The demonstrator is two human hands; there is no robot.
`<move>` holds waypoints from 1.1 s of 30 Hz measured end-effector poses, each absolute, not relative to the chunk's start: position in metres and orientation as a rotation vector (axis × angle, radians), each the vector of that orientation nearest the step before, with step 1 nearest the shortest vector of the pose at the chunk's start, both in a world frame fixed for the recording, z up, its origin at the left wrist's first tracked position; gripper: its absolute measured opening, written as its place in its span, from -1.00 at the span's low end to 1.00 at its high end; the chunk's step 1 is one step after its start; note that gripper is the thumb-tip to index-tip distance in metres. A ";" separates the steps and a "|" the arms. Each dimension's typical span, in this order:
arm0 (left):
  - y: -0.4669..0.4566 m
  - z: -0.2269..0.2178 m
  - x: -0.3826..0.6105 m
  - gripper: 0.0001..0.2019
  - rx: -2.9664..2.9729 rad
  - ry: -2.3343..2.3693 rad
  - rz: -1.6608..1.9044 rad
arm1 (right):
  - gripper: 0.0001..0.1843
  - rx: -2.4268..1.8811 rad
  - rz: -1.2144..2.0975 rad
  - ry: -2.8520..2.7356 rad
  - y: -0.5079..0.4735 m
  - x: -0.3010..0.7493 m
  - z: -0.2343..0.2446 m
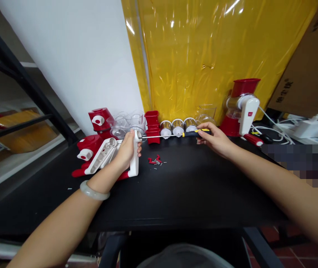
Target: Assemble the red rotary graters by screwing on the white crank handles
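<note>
My left hand [128, 149] is wrapped round a white crank handle [134, 163] with a red grip, held upright over the black table. In my right hand [210, 137] is a screwdriver [188, 133] with a black and yellow handle. Its long metal shaft lies level and points left, the tip at the upper end of the crank handle; whether it sits in a screw I cannot tell. On the table between my hands lie small red parts [154, 160] and several loose screws [159, 163]. Another white crank handle [100, 156] rests left of my left hand.
Along the back stand red grater bodies [103, 115], clear plastic parts [131, 119], red hoppers [152, 124] and metal grater drums [178, 126]. An assembled rotary grater [241, 108] stands at right, near white cables [282, 130]. A black metal frame [27, 82] rises at left.
</note>
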State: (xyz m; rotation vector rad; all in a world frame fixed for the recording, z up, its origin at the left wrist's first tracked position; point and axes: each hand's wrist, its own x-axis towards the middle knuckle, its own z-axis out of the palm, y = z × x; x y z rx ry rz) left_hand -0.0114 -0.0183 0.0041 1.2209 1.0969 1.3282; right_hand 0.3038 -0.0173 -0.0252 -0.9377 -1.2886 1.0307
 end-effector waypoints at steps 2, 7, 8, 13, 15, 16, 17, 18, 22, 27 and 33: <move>-0.020 0.004 -0.011 -0.65 1.214 1.101 1.324 | -0.43 -0.900 1.069 -1.260 -0.020 0.303 -0.024; -0.023 0.005 -0.009 -0.64 1.203 1.093 1.316 | -0.41 -0.837 1.145 -1.214 -0.023 0.304 -0.020; -0.024 0.005 -0.008 -0.63 1.208 1.084 1.318 | -0.40 -0.842 1.141 -1.209 -0.022 0.304 -0.021; -0.024 0.004 -0.009 -0.61 1.225 1.065 1.316 | -0.44 -0.962 0.984 -1.267 -0.015 0.304 -0.023; -0.024 0.004 -0.009 -0.61 1.232 1.061 1.315 | -0.44 -0.992 0.914 -1.341 -0.014 0.305 -0.023; -0.024 0.004 -0.009 -0.62 1.236 1.057 1.315 | -0.45 -1.005 0.881 -1.387 -0.014 0.306 -0.023; -0.024 0.005 -0.009 -0.62 1.238 1.054 1.316 | -0.45 -1.023 0.847 -1.430 -0.015 0.307 -0.023; -0.024 0.005 -0.009 -0.62 1.238 1.052 1.317 | -0.46 -1.044 0.817 -1.464 -0.015 0.308 -0.023; -0.024 0.005 -0.009 -0.62 1.230 1.058 1.332 | -0.47 -1.082 0.796 -1.476 -0.016 0.309 -0.024; -0.022 0.005 -0.010 -0.61 1.230 1.082 1.332 | -0.44 -0.999 0.940 -1.325 -0.014 0.305 -0.026; -0.024 0.006 -0.010 -0.61 1.221 1.094 1.316 | -0.48 -0.845 1.090 -1.178 -0.016 0.304 -0.024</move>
